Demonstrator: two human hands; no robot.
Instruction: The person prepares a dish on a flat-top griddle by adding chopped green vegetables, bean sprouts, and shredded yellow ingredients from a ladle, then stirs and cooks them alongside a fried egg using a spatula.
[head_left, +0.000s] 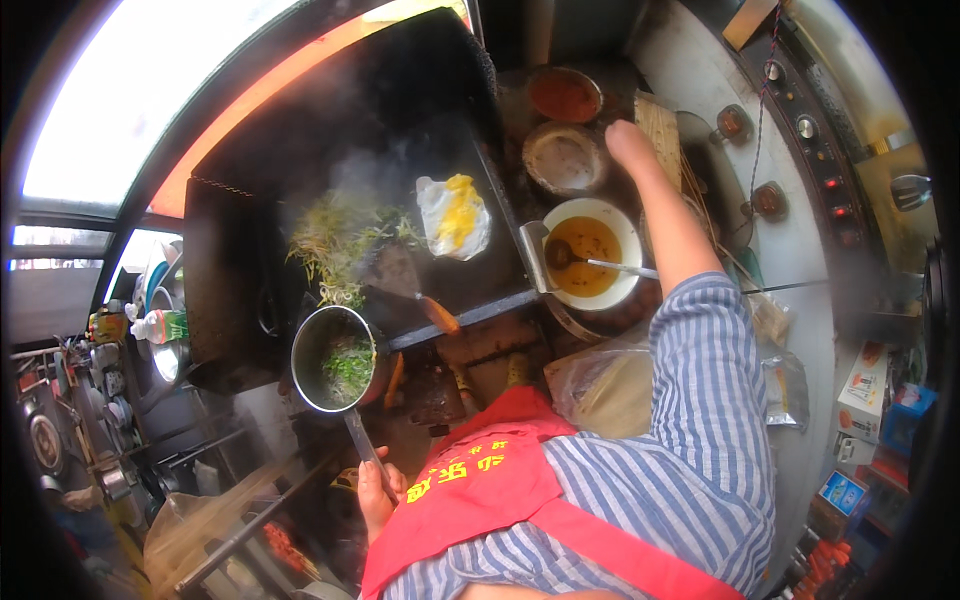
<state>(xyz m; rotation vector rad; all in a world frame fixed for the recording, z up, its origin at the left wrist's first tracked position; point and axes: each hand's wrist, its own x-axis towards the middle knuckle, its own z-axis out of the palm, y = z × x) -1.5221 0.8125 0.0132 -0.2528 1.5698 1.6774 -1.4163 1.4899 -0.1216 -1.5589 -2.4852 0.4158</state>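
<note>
My left hand (377, 487) grips the handle of a metal saucepan (315, 356). Chopped greens and shreds (349, 375) lie inside the pan, which is at the near edge of a dark griddle (360, 97). On the griddle, a fried egg (457, 217) lies to the right of a steaming heap of shredded vegetables or noodles (337, 240). A scraper with an orange handle (439, 313) rests in front of them. My right hand (628, 146), fingers curled, is beside a round container (566, 159); whether it holds anything is hidden.
Nearer me stands a white bowl (632, 240) of brown liquid with a ladle (615, 266). Red sauce fills another bowl (562, 94) farther back. A wooden board (658, 139) lies beside my right arm. Plastic-wrapped flat rounds (615, 394) lie below the bowls.
</note>
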